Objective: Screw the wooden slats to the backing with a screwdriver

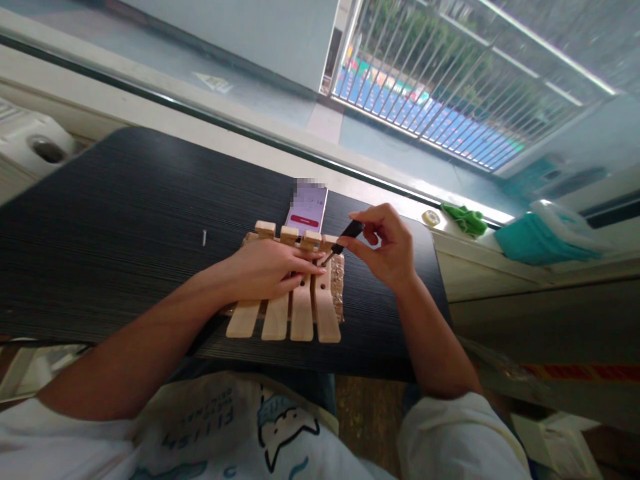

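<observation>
My right hand (386, 241) grips a screwdriver (351, 231) with a black handle, tilted down to the left. Its tip meets the rightmost of several pale, bent wooden slats (327, 323), close to one of the slat's dark holes. Across the slats my left hand (265, 270) lies flat, fingers stretched toward the screwdriver tip and covering the middle of the pieces. Under the slats is a brown, shiny-wrapped pad (339, 287). Whether a screw sits beneath the tip I cannot make out.
A phone (307, 207) with a lit screen lies behind the slats. On the black table (135, 200), a small metal screw or pin (204, 237) stands at the left. Tape (431, 218), a green cloth (464, 220) and a teal box (540, 237) sit by the window.
</observation>
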`<state>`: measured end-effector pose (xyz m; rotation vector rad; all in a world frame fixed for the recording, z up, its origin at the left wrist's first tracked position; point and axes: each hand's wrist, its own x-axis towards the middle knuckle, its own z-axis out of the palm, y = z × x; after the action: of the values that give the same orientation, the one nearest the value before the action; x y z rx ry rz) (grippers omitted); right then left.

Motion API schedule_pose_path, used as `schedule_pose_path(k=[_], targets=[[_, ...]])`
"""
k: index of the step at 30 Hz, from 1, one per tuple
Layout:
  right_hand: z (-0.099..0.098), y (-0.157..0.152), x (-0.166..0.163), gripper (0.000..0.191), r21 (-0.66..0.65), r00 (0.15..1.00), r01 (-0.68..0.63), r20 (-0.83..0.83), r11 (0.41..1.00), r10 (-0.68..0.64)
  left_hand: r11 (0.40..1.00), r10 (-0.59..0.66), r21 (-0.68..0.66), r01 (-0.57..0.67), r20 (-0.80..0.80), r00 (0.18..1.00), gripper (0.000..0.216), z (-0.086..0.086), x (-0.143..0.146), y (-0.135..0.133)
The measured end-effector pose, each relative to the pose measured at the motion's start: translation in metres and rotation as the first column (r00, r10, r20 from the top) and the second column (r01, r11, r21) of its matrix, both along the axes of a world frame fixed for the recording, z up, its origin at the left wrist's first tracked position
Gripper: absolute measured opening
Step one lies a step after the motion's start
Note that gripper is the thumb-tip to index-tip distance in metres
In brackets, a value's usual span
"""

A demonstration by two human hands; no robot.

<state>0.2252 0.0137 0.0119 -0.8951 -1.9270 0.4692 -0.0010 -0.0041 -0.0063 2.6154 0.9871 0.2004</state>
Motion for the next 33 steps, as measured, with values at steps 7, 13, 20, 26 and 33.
schedule_pose_path(k=[7,13,20,26,33], targets=[[0.001,-0.002,-0.002,0.027,-0.010,1.000,0.008,0.011,1.000,-0.008,1.000,-0.003,-0.004,0.003,-0.009,1.000,0.046,0.001,0.001,0.000],[-0.001,-0.003,-0.004,0.026,0.063,1.000,0.008,0.012,0.998,-0.008,1.000,0.001,-0.003,-0.001,-0.047,0.999,0.047,0.001,0.001,-0.001],[-0.001,0.000,-0.002,0.028,0.073,0.999,-0.011,0.054,0.997,0.007,1.000,0.016,0.000,-0.016,-0.068,0.998,0.047,0.003,0.001,-0.003],[0.009,0.000,0.006,0.023,0.059,0.971,-0.172,0.176,0.983,0.160,1.000,0.029,-0.005,-0.029,-0.033,0.999,0.044,0.004,0.000,-0.004],[0.008,0.002,0.011,0.022,-0.065,0.941,-0.316,0.110,0.947,0.321,1.000,-0.007,0.007,0.007,-0.028,1.000,0.045,0.003,0.000,-0.002]])
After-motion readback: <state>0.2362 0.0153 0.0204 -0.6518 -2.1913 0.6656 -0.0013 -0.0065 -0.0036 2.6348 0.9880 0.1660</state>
